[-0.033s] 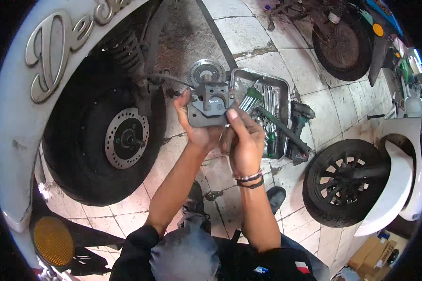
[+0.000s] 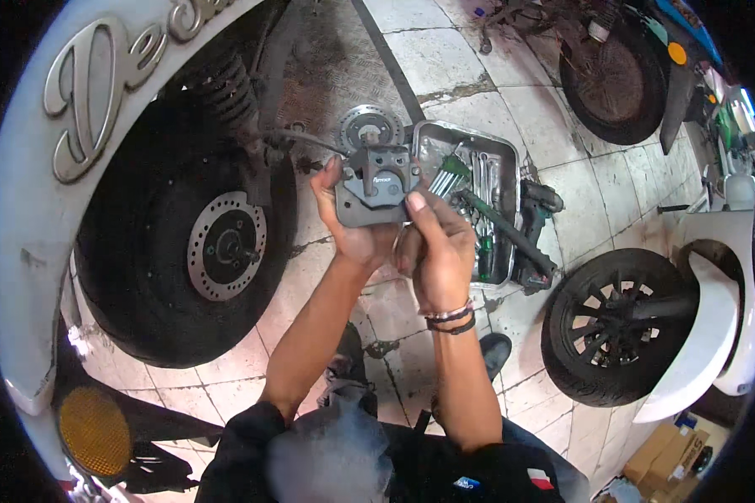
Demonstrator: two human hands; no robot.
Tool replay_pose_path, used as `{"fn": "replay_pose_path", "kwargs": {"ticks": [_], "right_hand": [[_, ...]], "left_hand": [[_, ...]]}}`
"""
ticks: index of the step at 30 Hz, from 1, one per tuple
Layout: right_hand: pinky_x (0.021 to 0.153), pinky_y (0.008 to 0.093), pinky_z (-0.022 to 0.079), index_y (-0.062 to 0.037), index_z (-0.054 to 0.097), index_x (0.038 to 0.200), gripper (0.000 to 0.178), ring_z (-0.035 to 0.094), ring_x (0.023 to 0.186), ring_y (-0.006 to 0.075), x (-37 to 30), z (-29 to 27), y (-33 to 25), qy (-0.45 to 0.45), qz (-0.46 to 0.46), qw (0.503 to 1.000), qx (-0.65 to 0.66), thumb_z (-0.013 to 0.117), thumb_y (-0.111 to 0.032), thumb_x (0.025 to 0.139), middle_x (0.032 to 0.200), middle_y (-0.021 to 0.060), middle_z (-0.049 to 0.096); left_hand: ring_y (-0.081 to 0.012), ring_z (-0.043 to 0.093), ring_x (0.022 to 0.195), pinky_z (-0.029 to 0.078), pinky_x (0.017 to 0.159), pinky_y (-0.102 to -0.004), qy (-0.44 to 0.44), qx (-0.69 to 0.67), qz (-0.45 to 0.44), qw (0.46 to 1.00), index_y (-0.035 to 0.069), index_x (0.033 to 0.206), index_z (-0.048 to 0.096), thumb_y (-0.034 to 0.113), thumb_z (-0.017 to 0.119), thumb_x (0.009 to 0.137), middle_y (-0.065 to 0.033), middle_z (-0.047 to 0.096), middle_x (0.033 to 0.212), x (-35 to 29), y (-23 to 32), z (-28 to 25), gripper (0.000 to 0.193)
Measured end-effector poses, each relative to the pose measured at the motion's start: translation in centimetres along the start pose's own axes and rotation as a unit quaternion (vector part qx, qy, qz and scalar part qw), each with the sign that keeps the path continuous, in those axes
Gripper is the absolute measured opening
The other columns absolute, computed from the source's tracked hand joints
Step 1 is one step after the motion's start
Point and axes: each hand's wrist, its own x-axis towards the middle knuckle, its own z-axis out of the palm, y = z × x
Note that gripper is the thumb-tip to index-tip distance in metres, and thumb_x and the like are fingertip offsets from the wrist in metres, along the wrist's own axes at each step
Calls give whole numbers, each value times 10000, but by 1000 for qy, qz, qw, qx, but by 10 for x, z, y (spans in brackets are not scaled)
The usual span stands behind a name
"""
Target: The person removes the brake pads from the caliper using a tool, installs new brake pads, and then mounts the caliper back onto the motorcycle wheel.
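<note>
A dark grey brake caliper (image 2: 385,179) is held up in front of me between both hands, its face with two small bolt holes toward me. My left hand (image 2: 354,236) grips its left side and underside, thumb along the edge. At its lower right corner, my right hand (image 2: 439,245) pinches with the thumb on top; the fingers behind are partly hidden. A dark hose (image 2: 312,141) runs from the caliper's upper left toward the scooter. Just beyond the caliper lies a loose perforated brake disc (image 2: 369,128).
To the left stands a scooter's rear wheel (image 2: 172,251) with its own disc (image 2: 228,246), under a white body panel (image 2: 38,251). A metal tool tray (image 2: 512,155) holds wrenches and screwdrivers. Beside it lies a power drill (image 2: 535,239). Another scooter's wheel (image 2: 617,327) is at right.
</note>
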Motion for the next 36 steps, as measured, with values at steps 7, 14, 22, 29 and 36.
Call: {"fn": "replay_pose_path", "kwargs": {"ticks": [7,14,22,29,36], "right_hand": [[745,248,463,8,698,890,153,596,768,100,14,1,-5,50,-58,996,-34,791,-113,878,842,42,689],[893,321,474,-53,648,1193,305,643,1013,163,31,11,-7,-30,10,999,33,683,-251,964,1121,43,695],[824,332,465,-96,691,1101,248,630,976,159,39,19,-5,-48,71,993,87,674,-304,965,1064,36,711],[783,327,446,-113,704,1036,211,563,846,152,40,27,-7,-28,85,989,122,693,-301,941,1003,27,704],[705,302,408,-127,699,1009,159,479,746,127,37,28,-9,10,95,991,98,690,-270,940,962,1,689]], "left_hand": [[-313,685,1017,521,974,-460,-55,-23,5,998,24,1187,674,627,342,980,-145,725,1086,-6,5,5,719],[-230,659,1013,501,960,-392,61,34,43,997,96,1169,648,609,361,1013,-68,698,1079,-7,9,28,609],[-253,638,1067,503,949,-435,75,88,32,993,107,1179,656,601,419,1003,-75,686,1156,-7,17,29,575],[-240,631,1047,514,881,-427,101,108,26,989,151,1212,629,575,434,1015,-52,666,1173,-10,19,36,506],[-226,627,984,511,746,-401,90,136,23,986,154,1182,627,603,437,1000,-52,667,1135,-15,22,26,521]]}}
